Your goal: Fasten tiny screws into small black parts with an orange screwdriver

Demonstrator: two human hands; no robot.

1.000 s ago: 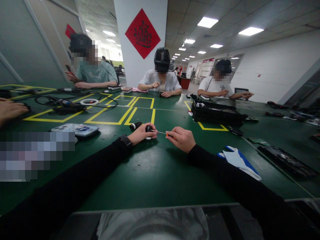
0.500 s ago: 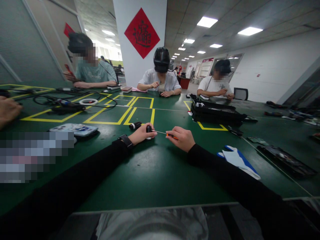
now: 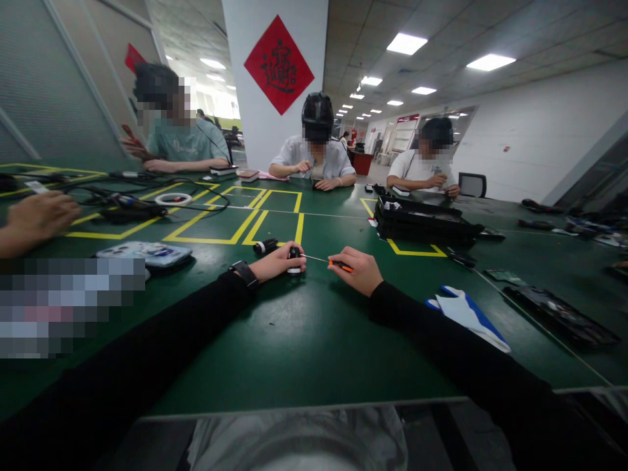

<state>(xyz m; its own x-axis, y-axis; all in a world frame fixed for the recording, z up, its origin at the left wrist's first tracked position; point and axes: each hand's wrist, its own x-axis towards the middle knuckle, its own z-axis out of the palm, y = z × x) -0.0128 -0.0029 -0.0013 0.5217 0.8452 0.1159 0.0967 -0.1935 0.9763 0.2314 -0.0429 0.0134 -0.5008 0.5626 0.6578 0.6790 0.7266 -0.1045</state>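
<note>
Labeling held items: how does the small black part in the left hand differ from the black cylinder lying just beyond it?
The small black part stands upright under the left hand, with the screwdriver tip at it. The black cylinder lies on its side, untouched, and looks longer. Both are dark and rest on the green table.

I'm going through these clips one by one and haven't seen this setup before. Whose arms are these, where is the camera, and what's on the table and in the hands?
The camera sits on a person's head and looks forward and down, so the two black-sleeved arms are that person's own. There is no machine here. The left hand, with a watch at the wrist, steadies a small black part on the green table. The right hand holds a thin screwdriver with an orange handle, its tip pointing at that part. Nearby lie a short black cylinder, a phone, a white and blue glove and a black case. Three other people sit across the table, and another person's hand rests at the left edge.
</note>
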